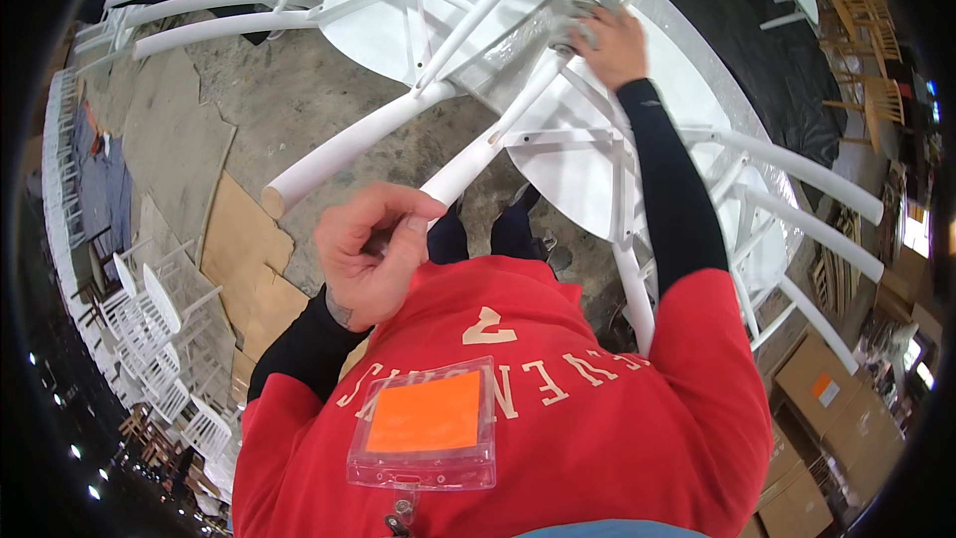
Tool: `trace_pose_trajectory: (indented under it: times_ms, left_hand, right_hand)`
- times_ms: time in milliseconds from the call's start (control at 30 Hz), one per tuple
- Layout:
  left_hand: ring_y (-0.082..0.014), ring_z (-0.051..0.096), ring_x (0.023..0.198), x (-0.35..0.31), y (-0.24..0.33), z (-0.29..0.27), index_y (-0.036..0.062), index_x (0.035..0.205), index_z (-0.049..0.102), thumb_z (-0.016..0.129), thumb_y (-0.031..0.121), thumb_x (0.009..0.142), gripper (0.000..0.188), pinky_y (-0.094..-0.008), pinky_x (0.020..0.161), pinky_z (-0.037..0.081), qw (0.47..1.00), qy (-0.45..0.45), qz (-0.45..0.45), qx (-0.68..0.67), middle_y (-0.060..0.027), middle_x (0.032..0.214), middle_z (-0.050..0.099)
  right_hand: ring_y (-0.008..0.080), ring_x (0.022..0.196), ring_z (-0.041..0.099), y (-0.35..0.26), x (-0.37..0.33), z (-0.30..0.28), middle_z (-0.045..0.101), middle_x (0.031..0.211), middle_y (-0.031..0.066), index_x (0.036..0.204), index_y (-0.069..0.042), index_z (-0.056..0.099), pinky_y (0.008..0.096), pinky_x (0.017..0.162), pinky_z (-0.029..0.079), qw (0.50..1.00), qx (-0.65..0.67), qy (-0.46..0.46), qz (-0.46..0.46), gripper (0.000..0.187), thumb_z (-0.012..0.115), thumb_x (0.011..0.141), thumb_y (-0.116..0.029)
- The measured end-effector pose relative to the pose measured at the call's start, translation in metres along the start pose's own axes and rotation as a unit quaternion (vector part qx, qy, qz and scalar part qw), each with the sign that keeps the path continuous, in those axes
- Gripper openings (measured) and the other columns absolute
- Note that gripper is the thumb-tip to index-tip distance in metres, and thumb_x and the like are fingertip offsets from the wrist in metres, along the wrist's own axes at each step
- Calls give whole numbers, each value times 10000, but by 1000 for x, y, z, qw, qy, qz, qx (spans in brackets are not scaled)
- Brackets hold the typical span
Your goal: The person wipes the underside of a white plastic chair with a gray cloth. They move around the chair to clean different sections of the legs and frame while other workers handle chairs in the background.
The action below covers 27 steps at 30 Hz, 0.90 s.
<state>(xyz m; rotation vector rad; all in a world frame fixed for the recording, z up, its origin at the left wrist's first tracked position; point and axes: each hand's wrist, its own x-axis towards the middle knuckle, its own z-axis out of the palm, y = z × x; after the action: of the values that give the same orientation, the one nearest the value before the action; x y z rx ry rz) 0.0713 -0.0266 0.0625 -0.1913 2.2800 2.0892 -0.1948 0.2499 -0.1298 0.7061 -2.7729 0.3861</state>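
Note:
In front of me a white wooden chair lies upturned, its legs pointing toward me. My left hand [376, 251] pinches the end of one white chair leg [468, 161] between thumb and forefinger, the other fingers curled. Farther off, my right hand [615, 44] presses a soft grey pad [586, 32] against the white wood near that leg's far end. The fingers are slightly blurred, and whether the pad is cloth or abrasive I cannot tell. Beside this leg, another white leg [349, 154] points toward the lower left with a bare wooden end.
More upturned white chairs [368, 30] crowd the plastic-covered surface [719, 70] ahead. White legs [817, 164] jut out at the right. Several white chairs [159, 329] stand at the left near flattened cardboard [244, 239]. Brown boxes [836, 389] are at the lower right, wooden chairs [866, 30] at the far right.

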Motion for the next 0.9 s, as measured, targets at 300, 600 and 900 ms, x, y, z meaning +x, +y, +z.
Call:
trace_pose_trajectory:
  times_ms: [300,600,900]
  left_hand:
    - [-38,514,553,12,-4,-12,16,981,701,562,-82,889,193,-204,508,369,984,-121,113,68,0,702,610]
    - [-22,506,612,16,-9,-15,8,991,691,552,-87,917,183,-188,542,358,975,-177,122,57,4,719,598]
    - [-10,502,567,12,-18,-24,-20,985,677,531,-119,892,199,-173,513,351,969,-166,153,99,13,708,599]
  right_hand:
    - [382,1033,553,-158,-146,42,632,1009,170,961,-15,644,466,925,437,930,331,97,124,226,727,861,-199]
    - [421,1237,462,-120,-210,87,555,1267,173,1202,-64,652,568,1062,351,885,-106,120,437,425,648,777,-70]
    - [402,1087,516,-170,-234,71,581,1222,155,1022,-105,686,508,956,404,935,81,152,310,387,658,651,2]
